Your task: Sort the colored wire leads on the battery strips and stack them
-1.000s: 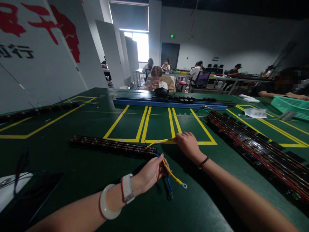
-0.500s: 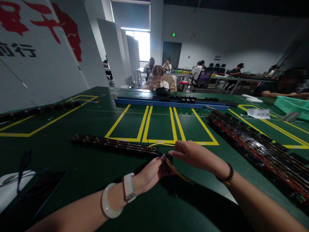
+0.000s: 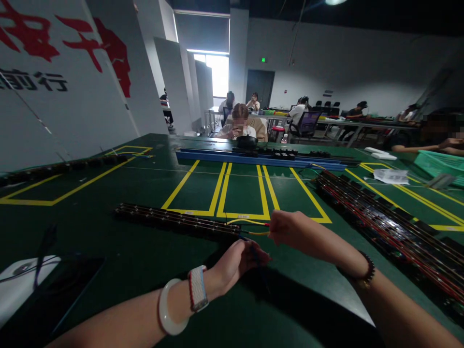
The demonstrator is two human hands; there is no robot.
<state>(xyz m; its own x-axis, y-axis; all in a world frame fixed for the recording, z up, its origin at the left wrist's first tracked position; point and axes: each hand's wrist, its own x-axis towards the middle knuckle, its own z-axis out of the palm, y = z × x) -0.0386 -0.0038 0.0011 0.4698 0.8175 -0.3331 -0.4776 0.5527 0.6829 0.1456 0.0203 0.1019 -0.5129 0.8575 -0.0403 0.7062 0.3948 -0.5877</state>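
A long dark strip (image 3: pixel 174 217) with shiny metal lines lies across the green table before me, and wires come out of its right end. My right hand (image 3: pixel 290 227) is closed round the ends of two yellow wires (image 3: pixel 255 233), one with a red tip, and draws them out to the right. Just below the strip's end is my left hand (image 3: pixel 237 263), palm partly up, its fingers stretched out and apart from the thumb. A dark blue wire (image 3: pixel 261 265) crosses those fingers and hangs toward the table; whether it is gripped is not visible.
A larger strip assembly with red wires (image 3: pixel 384 237) lies to my right. Behind the yellow tape outlines (image 3: pixel 223 191) runs a blue rail (image 3: pixel 217 155). A green basket (image 3: pixel 440 166) stands far right, a white device (image 3: pixel 25 278) near left. People sit beyond.
My right hand has closed on the yellow wires and pulled them up and right, away from the blue one. My left fingers have loosened from a pinch and stretched out.
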